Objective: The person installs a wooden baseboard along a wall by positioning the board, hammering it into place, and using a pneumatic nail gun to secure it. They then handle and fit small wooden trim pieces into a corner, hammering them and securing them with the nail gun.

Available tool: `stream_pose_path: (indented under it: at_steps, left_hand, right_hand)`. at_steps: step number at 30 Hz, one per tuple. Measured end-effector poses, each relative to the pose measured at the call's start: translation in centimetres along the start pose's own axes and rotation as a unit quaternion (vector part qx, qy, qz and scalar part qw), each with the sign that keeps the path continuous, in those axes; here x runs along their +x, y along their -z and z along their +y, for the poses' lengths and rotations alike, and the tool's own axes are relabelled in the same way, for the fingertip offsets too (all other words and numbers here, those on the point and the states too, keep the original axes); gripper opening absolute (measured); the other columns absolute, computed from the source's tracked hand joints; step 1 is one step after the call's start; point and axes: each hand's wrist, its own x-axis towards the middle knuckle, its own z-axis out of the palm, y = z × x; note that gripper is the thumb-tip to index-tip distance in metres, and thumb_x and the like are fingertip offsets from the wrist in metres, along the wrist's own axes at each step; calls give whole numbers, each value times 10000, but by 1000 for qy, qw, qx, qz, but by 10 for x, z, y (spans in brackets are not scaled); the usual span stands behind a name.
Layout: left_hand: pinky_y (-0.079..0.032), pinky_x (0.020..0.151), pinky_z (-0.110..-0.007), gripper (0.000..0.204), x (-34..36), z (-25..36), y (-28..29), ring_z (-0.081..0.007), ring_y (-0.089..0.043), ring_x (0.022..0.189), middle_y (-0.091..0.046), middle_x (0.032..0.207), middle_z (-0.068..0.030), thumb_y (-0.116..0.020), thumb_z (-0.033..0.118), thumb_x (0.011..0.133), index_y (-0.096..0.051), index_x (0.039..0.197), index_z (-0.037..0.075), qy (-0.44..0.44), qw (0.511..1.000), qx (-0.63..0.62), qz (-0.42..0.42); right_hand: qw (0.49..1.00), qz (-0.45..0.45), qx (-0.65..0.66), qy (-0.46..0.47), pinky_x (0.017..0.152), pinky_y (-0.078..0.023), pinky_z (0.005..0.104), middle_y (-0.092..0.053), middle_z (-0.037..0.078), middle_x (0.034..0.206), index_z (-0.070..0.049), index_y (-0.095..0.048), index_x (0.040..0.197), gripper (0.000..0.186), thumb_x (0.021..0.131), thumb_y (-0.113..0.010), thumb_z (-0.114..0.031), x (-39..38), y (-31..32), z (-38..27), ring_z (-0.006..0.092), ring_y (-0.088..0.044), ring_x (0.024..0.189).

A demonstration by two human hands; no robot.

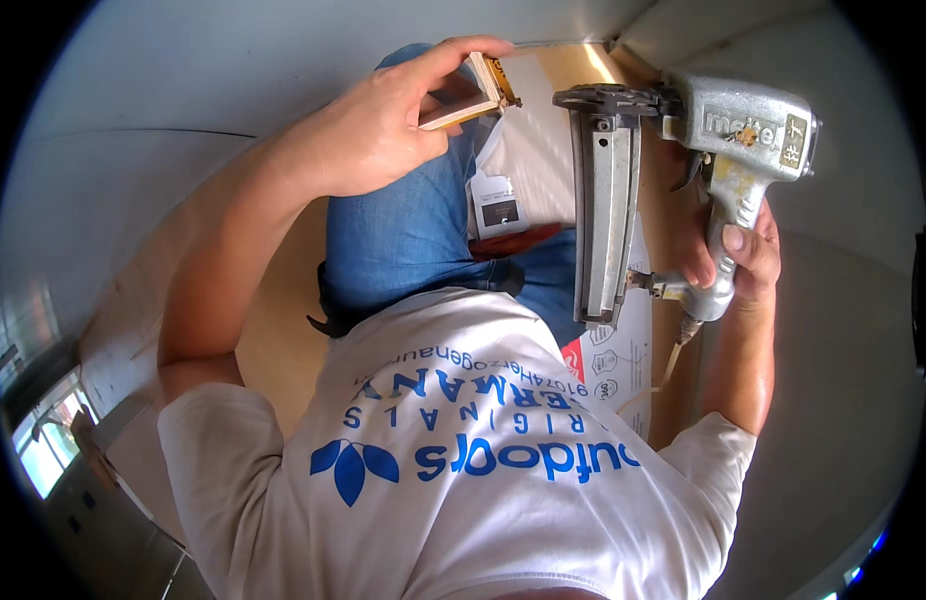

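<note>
My left hand (388, 125) is closed on an L-shaped corner piece of plywood (465, 112), pinched between thumb and fingers. Its two short arms meet at a joint that points right, with a yellowish face on the outside. In my right hand (753, 255) is a silver pneumatic nail gun (748, 125), gripped round its worn metal handle. The gun's long magazine (605, 220) hangs toward me on the left of the handle, its nose at the top near the plywood piece but apart from it. Whether a finger rests on the trigger, I cannot tell.
A thin air hose (671, 368) runs down from the handle's end. Between my jeans-clad legs (398, 220) lies a white packet (498, 205) with a dark label. A printed white sheet (623, 355) lies under the gun. Grey panels (233, 60) close in on several sides.
</note>
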Motion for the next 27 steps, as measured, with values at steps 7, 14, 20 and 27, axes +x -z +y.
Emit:
stream_pose_path:
  at_steps: [7,14,20,27]
  left_hand:
    - [-520,1014,-362,843,-7,21,-15,-227,-667,1150,-589,1406,-123,-488,-140,833,-370,1590,209,43,996,71,20]
    - [-529,994,-341,847,-11,31,-24,-228,-683,1151,-596,1399,-156,-485,-154,838,-380,1583,237,48,994,90,29]
    - [-524,982,-333,845,-8,29,-26,-221,-671,1191,-617,1374,-151,-494,-170,841,-381,1579,226,22,995,89,41]
    - [-522,984,-329,834,-6,32,-25,-207,-671,1193,-646,1345,-155,-507,-178,853,-388,1573,224,20,996,81,39]
  right_hand:
    - [999,-17,-7,-27,443,-506,267,-616,320,1226,135,-499,1331,619,843,-710,-182,-1,3,-7,142,-583,486]
    - [998,-34,-4,-51,448,-499,258,-636,282,1197,118,-544,1233,520,828,-698,-169,1,3,-7,133,-580,489]
    - [998,-40,7,-56,457,-510,254,-639,285,1194,127,-551,1226,519,823,-697,-166,3,4,-7,124,-578,488]
    - [998,-42,5,-57,458,-511,249,-647,277,1189,130,-550,1233,518,830,-691,-162,6,7,-6,118,-579,487]
